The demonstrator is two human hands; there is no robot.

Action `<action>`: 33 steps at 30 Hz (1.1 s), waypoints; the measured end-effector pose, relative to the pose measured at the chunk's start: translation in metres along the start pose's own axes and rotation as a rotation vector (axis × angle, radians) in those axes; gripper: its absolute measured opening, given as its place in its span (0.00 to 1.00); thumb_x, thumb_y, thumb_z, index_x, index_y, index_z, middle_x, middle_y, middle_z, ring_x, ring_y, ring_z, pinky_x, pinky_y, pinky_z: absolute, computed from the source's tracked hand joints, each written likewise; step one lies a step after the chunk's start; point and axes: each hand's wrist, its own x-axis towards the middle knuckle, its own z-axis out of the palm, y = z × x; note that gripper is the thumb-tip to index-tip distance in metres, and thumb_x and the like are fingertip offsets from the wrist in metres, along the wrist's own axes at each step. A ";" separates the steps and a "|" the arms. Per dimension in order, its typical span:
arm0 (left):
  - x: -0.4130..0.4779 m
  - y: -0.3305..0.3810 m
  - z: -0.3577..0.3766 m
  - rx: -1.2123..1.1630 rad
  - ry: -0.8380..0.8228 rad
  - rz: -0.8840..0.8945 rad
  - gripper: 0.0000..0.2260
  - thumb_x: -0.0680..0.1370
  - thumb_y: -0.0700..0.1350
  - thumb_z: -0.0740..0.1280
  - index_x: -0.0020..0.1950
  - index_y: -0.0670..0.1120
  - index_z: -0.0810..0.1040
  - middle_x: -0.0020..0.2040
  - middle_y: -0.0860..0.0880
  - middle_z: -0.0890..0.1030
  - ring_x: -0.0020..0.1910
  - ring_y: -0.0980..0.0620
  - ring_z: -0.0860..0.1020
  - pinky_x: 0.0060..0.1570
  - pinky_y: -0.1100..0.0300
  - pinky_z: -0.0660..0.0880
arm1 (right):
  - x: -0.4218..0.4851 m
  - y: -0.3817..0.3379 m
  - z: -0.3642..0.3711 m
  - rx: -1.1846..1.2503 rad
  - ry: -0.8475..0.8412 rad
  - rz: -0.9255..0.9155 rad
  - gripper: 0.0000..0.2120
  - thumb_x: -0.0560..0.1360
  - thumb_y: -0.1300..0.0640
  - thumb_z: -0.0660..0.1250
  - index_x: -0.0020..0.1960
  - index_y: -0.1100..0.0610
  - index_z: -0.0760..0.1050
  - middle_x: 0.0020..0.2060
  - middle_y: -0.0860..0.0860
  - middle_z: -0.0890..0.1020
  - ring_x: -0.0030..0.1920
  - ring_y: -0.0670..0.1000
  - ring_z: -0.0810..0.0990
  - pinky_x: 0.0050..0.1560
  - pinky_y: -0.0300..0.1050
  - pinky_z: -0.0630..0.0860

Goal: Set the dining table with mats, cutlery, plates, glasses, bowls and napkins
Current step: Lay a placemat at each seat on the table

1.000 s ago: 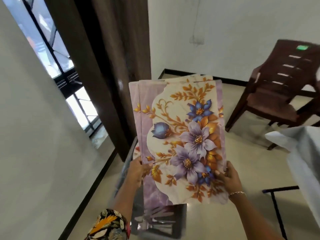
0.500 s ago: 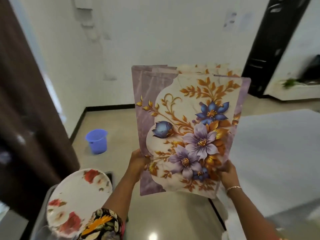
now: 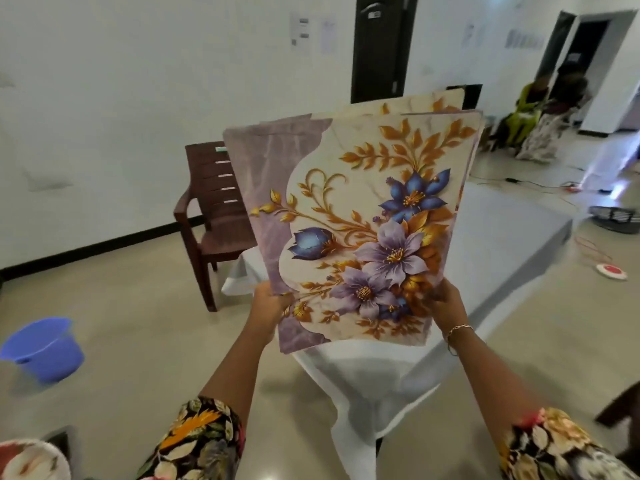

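A stack of floral table mats [image 3: 363, 216], purple and cream with blue flowers and gold leaves, is held upright in front of me. My left hand [image 3: 270, 303] grips the stack's lower left edge. My right hand [image 3: 446, 306] grips its lower right corner. The mats are fanned slightly, so edges of those behind show at the top. Beyond and below them stands the dining table [image 3: 512, 237] under a white cloth. A flowered plate [image 3: 31, 460] shows at the bottom left corner.
A brown plastic chair [image 3: 211, 216] stands at the table's far left corner. A blue bucket [image 3: 43, 348] sits on the floor at left. Cables and a red-and-white disc [image 3: 611, 270] lie on the floor at right. People sit near the far right doorway [image 3: 540, 112].
My view has swung right, from the window and curtain to the white-clothed table. Both hands have kept hold of the mats. The bucket and plate have shifted to the left.
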 end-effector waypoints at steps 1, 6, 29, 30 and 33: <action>0.009 -0.002 0.008 -0.006 -0.022 -0.005 0.13 0.70 0.25 0.67 0.48 0.41 0.79 0.36 0.52 0.84 0.39 0.49 0.83 0.40 0.57 0.81 | 0.008 0.011 -0.003 -0.008 0.015 0.012 0.16 0.73 0.69 0.66 0.60 0.66 0.73 0.53 0.61 0.79 0.51 0.59 0.78 0.56 0.57 0.76; 0.052 -0.018 0.033 -0.053 -0.113 -0.067 0.13 0.70 0.27 0.67 0.50 0.40 0.79 0.38 0.50 0.85 0.38 0.51 0.83 0.41 0.58 0.80 | 0.036 0.057 -0.008 0.013 0.018 0.101 0.18 0.71 0.74 0.64 0.60 0.66 0.73 0.54 0.61 0.79 0.54 0.60 0.77 0.57 0.59 0.75; 0.149 -0.057 0.101 -0.345 0.495 -0.316 0.06 0.75 0.36 0.68 0.51 0.37 0.75 0.39 0.42 0.80 0.36 0.45 0.79 0.30 0.57 0.78 | 0.197 0.065 -0.042 0.454 -0.606 0.540 0.45 0.36 0.48 0.83 0.51 0.63 0.77 0.42 0.60 0.84 0.39 0.57 0.84 0.35 0.50 0.81; 0.148 -0.063 0.107 -0.374 0.550 -0.337 0.06 0.75 0.36 0.68 0.50 0.37 0.74 0.38 0.42 0.79 0.35 0.45 0.78 0.29 0.57 0.76 | 0.203 0.066 -0.044 0.569 -0.594 0.558 0.46 0.36 0.48 0.83 0.52 0.62 0.76 0.42 0.59 0.84 0.39 0.57 0.84 0.34 0.51 0.81; 0.141 -0.079 0.136 -0.482 0.666 -0.409 0.05 0.76 0.38 0.68 0.43 0.37 0.74 0.32 0.42 0.79 0.30 0.46 0.78 0.30 0.56 0.75 | 0.219 0.073 -0.040 0.717 -0.561 0.508 0.46 0.37 0.48 0.83 0.53 0.60 0.75 0.38 0.55 0.85 0.35 0.53 0.84 0.34 0.49 0.81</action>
